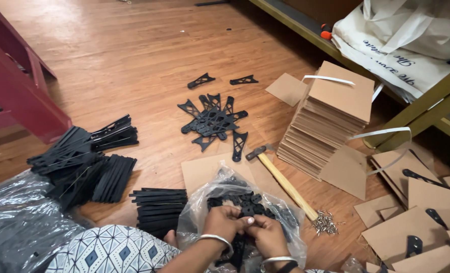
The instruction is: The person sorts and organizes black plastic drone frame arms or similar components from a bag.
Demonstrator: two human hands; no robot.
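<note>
Both hands are inside the mouth of a clear plastic bag (220, 189) lying on the wooden floor (134, 55). The left hand (224, 218) and right hand (266, 233) meet with fingers pinched on small black plastic pieces (245, 202) in the bag; which hand holds which piece cannot be told. Just right of the bag lies a hammer (280, 179), with loose nails (326, 222) at its handle end. Beyond the bag lie scattered black brackets (212, 121). Right of the hammer stands a cardboard stack (331, 116). Left of the bag sit black bracket bundles (93, 162).
</note>
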